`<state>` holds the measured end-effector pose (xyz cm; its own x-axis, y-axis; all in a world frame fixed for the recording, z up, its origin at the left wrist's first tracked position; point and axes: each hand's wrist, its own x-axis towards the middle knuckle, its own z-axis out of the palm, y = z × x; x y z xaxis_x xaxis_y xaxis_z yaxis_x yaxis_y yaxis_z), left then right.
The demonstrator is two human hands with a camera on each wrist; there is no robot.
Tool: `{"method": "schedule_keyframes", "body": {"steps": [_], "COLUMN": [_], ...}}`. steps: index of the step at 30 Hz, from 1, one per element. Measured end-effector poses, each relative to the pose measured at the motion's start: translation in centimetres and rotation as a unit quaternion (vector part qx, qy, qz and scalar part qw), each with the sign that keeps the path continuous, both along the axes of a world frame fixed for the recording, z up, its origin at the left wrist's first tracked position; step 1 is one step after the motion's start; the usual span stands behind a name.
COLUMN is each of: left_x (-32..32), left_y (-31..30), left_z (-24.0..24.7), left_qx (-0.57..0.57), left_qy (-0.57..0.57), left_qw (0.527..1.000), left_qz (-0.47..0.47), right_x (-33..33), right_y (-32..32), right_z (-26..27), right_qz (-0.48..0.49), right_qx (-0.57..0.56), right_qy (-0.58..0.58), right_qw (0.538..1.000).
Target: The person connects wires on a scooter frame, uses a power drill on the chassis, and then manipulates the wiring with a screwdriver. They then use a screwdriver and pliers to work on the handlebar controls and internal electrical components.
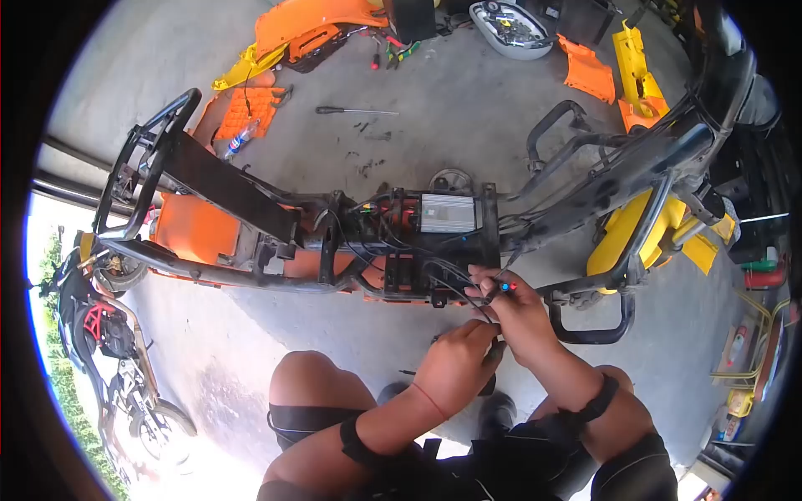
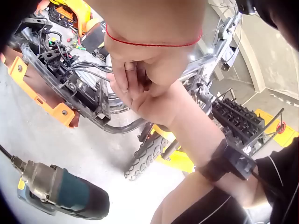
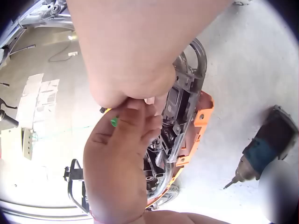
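Both hands meet just above the knees: the left hand (image 1: 455, 366) pinches a green-tipped wire (image 3: 114, 122), and the right hand (image 1: 520, 313) pinches black wires (image 1: 459, 292) with red and blue ends. These wires run from the middle of the scooter frame (image 1: 225, 190), which lies on the concrete floor (image 1: 451, 108).

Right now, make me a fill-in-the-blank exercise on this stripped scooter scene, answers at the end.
The left hand, with a ___ thread round its wrist, pinches a connector tip. That connector tip is ___. The right hand pinches wires by the scooter frame, whose loose panels are yellow and ___. ___ hand touches the power drill on the floor.
Missing words: red; green; orange; neither.
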<state>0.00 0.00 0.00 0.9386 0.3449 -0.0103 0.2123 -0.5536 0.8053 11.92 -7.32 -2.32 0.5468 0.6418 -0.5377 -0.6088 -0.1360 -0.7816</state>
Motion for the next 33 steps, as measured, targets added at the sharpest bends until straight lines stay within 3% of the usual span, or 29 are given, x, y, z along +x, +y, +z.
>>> {"method": "schedule_keyframes", "body": {"steps": [8, 15, 17, 24, 29, 33], "left_x": [1.2, 1.4, 1.4, 1.5, 1.5, 1.1], "left_y": [1.3, 0.2, -0.2, 0.8, 1.9, 2.4], "left_z": [0.5, 0.1, -0.2, -0.3, 1.6, 0.5], "left_qx": [0.001, 0.005, -0.06, -0.062, 0.082, 0.052], "left_qy": [-0.003, -0.004, 0.009, 0.055, 0.061, 0.035], "left_qw": [1.0, 1.0, 0.997, 0.996, 0.993, 0.996], "left_qz": [0.024, 0.025, 0.041, 0.045, 0.054, 0.064], "right_x": [-0.3, 0.0, 0.2, -0.2, -0.1, -0.4], "right_y": [1.6, 0.0, -0.5, -0.6, -0.6, -0.8], "right_z": [0.0, -0.3, -0.1, -1.0, 0.0, -0.4], "right_qz": [-0.084, -0.069, -0.061, -0.052, -0.013, -0.01], "right_qx": [0.045, 0.041, 0.002, 0.006, -0.01, -0.01], "right_qy": [0.058, 0.034, 0.059, -0.028, -0.079, -0.067], "right_qw": [0.994, 0.996, 0.996, 0.998, 0.997, 0.998]}}
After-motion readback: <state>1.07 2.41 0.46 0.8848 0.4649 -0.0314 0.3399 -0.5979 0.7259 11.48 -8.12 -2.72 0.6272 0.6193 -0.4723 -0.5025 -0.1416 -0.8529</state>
